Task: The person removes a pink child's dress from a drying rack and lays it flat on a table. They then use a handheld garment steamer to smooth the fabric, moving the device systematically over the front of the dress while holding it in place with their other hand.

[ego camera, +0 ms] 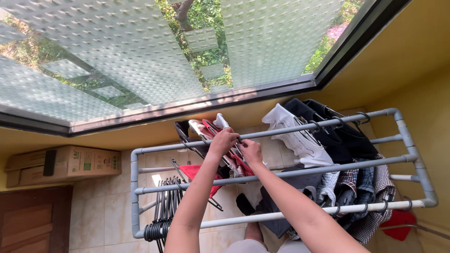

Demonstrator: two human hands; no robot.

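I see both hands at the far rail (pixel 290 132) of the grey pipe rack (pixel 135 187). That rail's long axis runs left to right across my view. Left hand (pixel 223 140) grips the hanger hook (pixel 239 139) over the rail, fingers clenched on it. Right hand (pixel 251 152) sits just beside and slightly nearer me, pinching the red-and-white garment (pixel 213 129) hanging below. Left hand is closer to the hook.

Two hands (pixel 224 139) (pixel 251 151), one grey pipe rack (pixel 412 157), one cardboard box (pixel 70 164).
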